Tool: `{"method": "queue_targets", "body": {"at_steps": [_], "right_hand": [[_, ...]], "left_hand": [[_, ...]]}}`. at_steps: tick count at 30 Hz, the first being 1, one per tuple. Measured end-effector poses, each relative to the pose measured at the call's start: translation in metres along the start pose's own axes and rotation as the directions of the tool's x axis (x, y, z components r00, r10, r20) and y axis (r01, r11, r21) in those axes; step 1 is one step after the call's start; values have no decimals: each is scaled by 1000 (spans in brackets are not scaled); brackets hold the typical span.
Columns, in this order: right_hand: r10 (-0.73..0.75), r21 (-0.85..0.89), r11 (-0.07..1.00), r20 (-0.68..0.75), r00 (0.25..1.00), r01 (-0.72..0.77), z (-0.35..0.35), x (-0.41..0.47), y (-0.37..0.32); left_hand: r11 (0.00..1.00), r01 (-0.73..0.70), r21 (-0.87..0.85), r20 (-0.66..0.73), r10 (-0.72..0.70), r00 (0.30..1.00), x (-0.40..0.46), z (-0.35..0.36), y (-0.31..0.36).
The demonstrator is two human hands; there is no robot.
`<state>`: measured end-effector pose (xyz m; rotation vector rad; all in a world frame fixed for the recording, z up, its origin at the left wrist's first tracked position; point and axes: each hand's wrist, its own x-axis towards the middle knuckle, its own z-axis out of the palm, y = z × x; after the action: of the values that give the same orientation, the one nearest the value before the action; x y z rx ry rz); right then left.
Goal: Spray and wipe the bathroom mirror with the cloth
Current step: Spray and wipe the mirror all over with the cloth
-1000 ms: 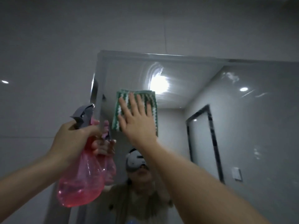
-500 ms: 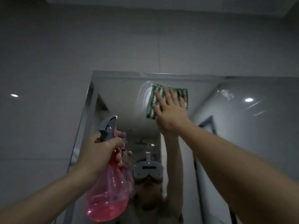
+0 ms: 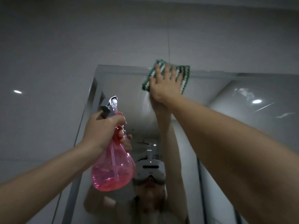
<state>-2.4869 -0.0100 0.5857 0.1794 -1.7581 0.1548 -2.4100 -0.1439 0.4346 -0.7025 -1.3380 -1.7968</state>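
Mirror [image 3: 210, 143], wall-mounted, streaked near its top. Spray bottle [image 3: 113, 167], pink, before mirror's left side; left hand [image 3: 103, 128] fingers clamped round its neck. Cloth [image 3: 166, 76], green-white, now risen to mirror's top edge under right hand [image 3: 165, 88], fingers flat, apart: wiping nears the upper limit.

The right hand [image 3: 165, 84] is covering the middle of the cloth [image 3: 184, 76], leaving only its edges showing at 12, 3 and 9 o'clock. The left hand [image 3: 103, 128] is hiding the neck and trigger of the spray bottle [image 3: 113, 172]. The mirror [image 3: 123, 88] is running out of frame at 3 and 6 o'clock.
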Motion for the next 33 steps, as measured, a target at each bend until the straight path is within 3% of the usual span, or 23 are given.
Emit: {"method": "queue_targets", "body": {"at_steps": [8, 15, 23, 33], "right_hand": [[-309, 8, 951, 37, 950, 309, 22, -97, -10], [-389, 55, 921, 130, 912, 385, 27, -168, 24], [-477, -55, 867, 194, 857, 495, 13, -192, 110], [-242, -31, 969, 55, 969, 244, -13, -103, 166]], "left_hand": [[992, -35, 123, -69, 44, 997, -35, -22, -23], [980, 42, 196, -56, -31, 998, -90, -2, -54], [979, 31, 202, -17, -28, 999, -105, 55, -61], [996, 86, 26, 96, -88, 991, -83, 134, -48]]}}
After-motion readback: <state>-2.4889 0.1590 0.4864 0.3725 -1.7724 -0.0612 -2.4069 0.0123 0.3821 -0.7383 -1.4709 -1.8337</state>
